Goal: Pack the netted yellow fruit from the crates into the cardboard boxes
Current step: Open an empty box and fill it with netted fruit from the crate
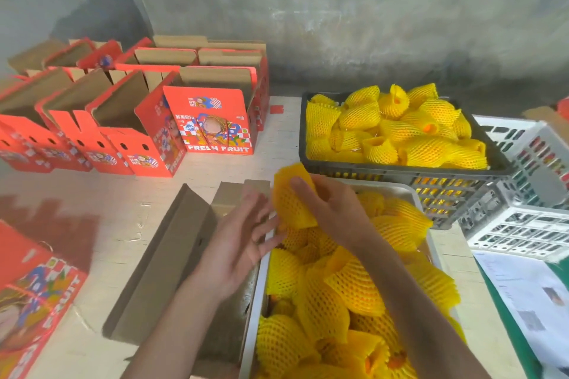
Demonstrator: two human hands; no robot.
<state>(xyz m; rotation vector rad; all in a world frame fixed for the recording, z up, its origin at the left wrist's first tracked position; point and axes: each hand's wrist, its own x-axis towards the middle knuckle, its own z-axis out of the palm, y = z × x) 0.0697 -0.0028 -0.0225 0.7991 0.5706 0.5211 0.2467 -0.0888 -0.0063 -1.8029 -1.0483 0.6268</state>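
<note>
— Right hand [332, 209]? 
— Gripping one netted fruit [292, 203], raised over the white crate [426, 206] heaped with more.
— Left hand [243, 237]? 
— Fingers straight, just beside that fruit, above the open cardboard box [166, 258] lying by the crate.
— Further back? 
— Dark crate [400, 171] full of netted fruit; rows of red boxes [212, 120] standing open to the left.

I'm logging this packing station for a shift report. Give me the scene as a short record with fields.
right hand: grips one netted fruit
left hand: open, fingers beside that fruit
open box: in front of the person, flaps up
white crate: netted fruit, under the arms
black crate: netted fruit, further back
red boxes: standing open, far left
</note>
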